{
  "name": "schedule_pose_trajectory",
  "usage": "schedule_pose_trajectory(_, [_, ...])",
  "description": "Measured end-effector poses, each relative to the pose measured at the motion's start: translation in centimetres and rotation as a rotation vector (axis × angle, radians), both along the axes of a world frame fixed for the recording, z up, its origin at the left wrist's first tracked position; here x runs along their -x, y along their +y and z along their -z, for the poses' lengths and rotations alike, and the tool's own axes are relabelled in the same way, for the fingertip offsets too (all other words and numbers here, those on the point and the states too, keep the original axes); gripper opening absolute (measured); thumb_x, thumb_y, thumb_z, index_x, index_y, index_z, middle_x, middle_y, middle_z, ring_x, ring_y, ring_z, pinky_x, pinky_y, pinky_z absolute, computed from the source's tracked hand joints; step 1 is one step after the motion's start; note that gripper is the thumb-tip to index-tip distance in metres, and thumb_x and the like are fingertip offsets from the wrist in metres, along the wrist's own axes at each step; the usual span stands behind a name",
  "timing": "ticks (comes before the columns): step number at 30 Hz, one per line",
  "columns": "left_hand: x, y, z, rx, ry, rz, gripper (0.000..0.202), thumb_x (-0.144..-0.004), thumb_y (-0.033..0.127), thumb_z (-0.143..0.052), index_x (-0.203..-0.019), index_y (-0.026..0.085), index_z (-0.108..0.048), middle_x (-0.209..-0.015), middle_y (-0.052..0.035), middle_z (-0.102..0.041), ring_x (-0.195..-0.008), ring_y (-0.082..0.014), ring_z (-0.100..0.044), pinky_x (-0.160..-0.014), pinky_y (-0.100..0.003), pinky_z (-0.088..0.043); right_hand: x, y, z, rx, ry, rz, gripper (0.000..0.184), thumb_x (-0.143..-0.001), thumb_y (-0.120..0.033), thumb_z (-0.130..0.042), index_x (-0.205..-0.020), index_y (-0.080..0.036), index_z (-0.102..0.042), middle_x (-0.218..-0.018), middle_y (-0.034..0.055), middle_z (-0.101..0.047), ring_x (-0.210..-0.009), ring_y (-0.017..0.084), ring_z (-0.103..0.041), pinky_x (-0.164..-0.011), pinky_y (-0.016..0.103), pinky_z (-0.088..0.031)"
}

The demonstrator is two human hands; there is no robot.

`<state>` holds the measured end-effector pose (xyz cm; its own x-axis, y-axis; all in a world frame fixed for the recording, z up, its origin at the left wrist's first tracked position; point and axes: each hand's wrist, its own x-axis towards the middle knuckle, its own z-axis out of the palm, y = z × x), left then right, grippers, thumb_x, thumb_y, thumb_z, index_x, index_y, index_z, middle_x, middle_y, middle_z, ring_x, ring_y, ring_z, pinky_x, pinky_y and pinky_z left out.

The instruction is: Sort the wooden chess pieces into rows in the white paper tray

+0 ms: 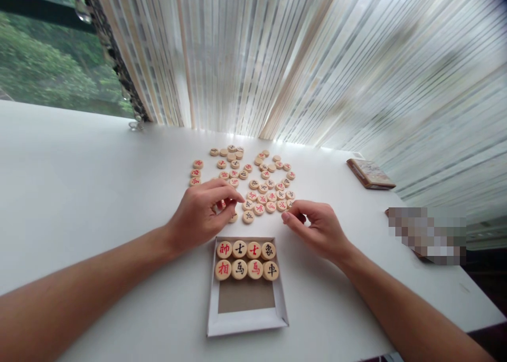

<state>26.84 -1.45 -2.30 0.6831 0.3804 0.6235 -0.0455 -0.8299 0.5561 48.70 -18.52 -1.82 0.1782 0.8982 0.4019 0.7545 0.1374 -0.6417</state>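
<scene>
Several round wooden Chinese chess pieces [253, 185] with red or black characters lie scattered on the white table [79, 193]. My left hand [204, 211] hovers over their near edge with fingers pinched together; a piece shows partly under the fingers. My right hand [317, 227] rests on the table just right of the pile, fingers curled, fingertips touching near a piece. Below both hands lies a shallow white cardboard box [246, 320] with a brown floor. Two rows of pieces [246, 259] fill its far end.
A small brown box lid [370, 173] lies at the right, far side of the table. A blurred-out object [428, 234] sits near the right edge. Striped curtains [317, 61] hang behind the table, with a window [47, 61] at the left.
</scene>
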Motion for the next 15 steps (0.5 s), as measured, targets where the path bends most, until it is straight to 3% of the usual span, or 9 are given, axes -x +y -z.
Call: schedule_pose_trajectory(15, [0.07,-0.10,-0.14,0.008,0.017,0.002,0.022,-0.086,0.002,-0.061,-0.090,0.016,-0.078,-0.090,-0.0046,-0.076,-0.077,-0.0142,-0.068,-0.071,-0.026,-0.052,0.26,-0.18,-0.29,0.025,-0.044,-0.056,0.033,-0.098,-0.026,-0.063,-0.066,-0.020,-0.056,-0.058,-0.0016,-0.054,-0.053,0.011,-0.046,-0.052,0.024,-0.037])
